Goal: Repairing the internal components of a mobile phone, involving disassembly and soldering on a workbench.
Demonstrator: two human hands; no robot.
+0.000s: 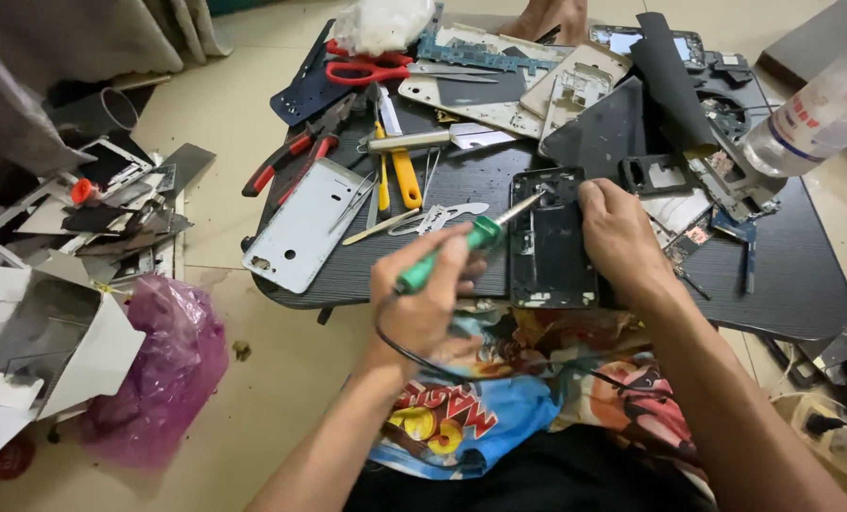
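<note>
Head view: the left hand (430,284) wraps a green-handled soldering iron (461,248), whose long axis runs up and right, its tip touching the top end of the opened phone frame (549,242). The frame lies lengthwise at the counter's (803,284) near edge. The right hand (623,237), fingers curled, presses the frame's right side. Pliers (291,152) and a white back cover (305,228) crowd the left; free room lies toward the near edge

Both arms are bare, with no sleeves. The person wears a bright cartoon shirt (499,398) in blue, orange and yellow, and dark pants (537,479).
</note>
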